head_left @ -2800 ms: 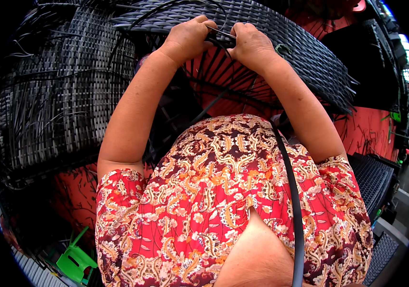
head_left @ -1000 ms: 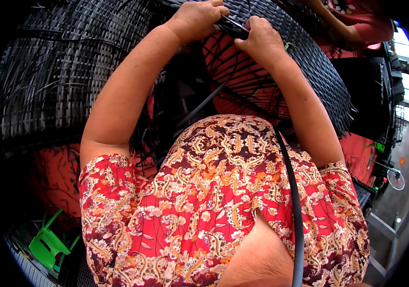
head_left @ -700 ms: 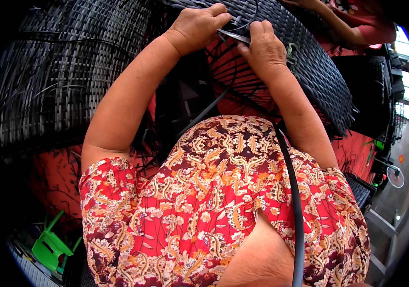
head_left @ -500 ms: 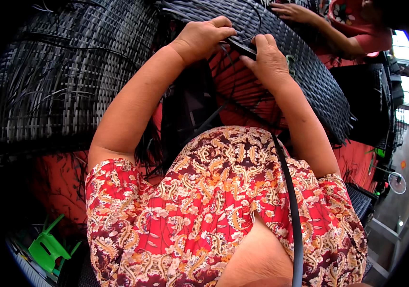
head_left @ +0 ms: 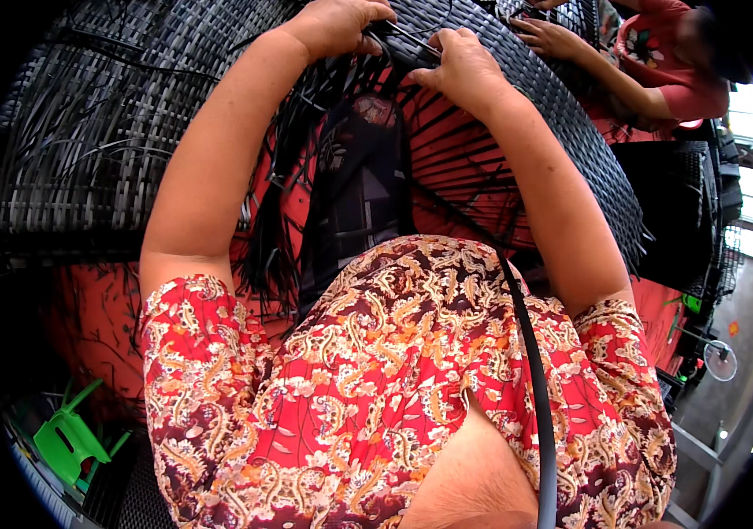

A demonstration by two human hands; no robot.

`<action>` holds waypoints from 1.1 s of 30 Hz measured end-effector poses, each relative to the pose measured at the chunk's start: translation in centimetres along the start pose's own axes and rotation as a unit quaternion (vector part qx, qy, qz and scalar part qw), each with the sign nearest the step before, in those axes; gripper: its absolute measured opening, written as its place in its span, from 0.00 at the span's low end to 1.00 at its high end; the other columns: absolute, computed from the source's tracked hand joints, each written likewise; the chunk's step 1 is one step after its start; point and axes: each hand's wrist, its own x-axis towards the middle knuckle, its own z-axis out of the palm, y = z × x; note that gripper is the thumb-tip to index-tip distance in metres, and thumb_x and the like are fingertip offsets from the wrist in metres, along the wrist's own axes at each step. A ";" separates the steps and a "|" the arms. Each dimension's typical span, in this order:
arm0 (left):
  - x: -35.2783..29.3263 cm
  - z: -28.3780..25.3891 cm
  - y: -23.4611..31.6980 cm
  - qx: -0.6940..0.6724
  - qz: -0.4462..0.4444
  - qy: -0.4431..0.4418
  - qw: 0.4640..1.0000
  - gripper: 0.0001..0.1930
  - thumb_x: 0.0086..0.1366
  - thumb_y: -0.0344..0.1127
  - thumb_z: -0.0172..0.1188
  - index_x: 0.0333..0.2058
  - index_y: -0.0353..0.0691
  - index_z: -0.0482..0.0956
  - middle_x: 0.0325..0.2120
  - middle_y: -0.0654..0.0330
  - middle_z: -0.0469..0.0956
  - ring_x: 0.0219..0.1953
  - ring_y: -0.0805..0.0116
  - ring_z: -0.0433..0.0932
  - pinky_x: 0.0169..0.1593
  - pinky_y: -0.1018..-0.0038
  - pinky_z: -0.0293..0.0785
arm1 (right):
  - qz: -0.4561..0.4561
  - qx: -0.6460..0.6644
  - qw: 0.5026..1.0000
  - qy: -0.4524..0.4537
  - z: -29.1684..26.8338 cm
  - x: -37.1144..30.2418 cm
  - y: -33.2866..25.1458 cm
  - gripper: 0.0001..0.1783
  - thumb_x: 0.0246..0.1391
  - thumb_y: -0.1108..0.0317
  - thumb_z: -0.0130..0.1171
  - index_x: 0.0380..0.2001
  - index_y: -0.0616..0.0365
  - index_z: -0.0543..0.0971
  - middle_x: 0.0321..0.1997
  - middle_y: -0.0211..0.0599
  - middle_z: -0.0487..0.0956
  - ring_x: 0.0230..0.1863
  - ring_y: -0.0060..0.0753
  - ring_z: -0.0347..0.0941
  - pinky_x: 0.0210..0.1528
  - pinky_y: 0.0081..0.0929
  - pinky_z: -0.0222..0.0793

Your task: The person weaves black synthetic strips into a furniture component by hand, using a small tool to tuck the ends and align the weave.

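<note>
My left hand (head_left: 337,28) is at the top edge, fingers bent at the edge of a dark woven panel (head_left: 561,123). A thin black plastic strip (head_left: 413,40) spans the short gap between my two hands. Its one end meets the fingers of my left hand, and its other end runs into the bent fingers of my right hand (head_left: 466,72). The right thumb points toward the panel's underside, a little apart from the index finger. Loose strips hang below my left hand. Exactly how the fingertips grip is partly hidden.
A larger grey-black woven piece (head_left: 121,159) with loose strand ends stands at left. Cut strips litter the red floor covering (head_left: 112,317). A green plastic stool (head_left: 72,441) is at lower left. Another person's hand (head_left: 548,40) works at the panel's far side. A fan (head_left: 720,361) stands at right.
Both hands have moved up and slightly left along the panel's edge. The strip between them shows thinner, and more of my dark-clothed leg and the hanging strips is visible.
</note>
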 end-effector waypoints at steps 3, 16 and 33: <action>0.9 -0.7 0.3 0.023 -0.013 -0.056 0.998 0.21 0.46 0.35 0.67 0.42 0.42 0.77 0.40 0.55 0.74 0.41 0.55 0.76 0.44 0.65 0.74 | -0.016 -0.014 1.000 -0.011 0.1 0.6 0.2 0.36 0.37 0.50 0.69 0.48 0.60 0.73 0.50 0.51 0.70 0.51 0.51 0.70 0.52 0.39 0.68; 0.3 -0.1 1.0 0.025 0.044 0.018 0.999 0.18 0.46 0.31 0.62 0.40 0.45 0.74 0.36 0.56 0.72 0.38 0.51 0.76 0.41 0.62 0.74 | 0.025 -0.042 0.999 0.018 0.6 -0.2 -0.8 0.34 0.34 0.51 0.69 0.42 0.62 0.72 0.45 0.49 0.71 0.47 0.52 0.71 0.49 0.41 0.69; -0.5 1.2 -0.5 0.034 0.026 0.064 0.997 0.24 0.48 0.28 0.65 0.47 0.47 0.73 0.45 0.61 0.73 0.45 0.55 0.75 0.44 0.66 0.74 | 0.003 0.090 0.995 0.047 -0.5 -1.4 -0.6 0.29 0.39 0.61 0.67 0.45 0.58 0.69 0.48 0.47 0.68 0.47 0.50 0.73 0.46 0.39 0.72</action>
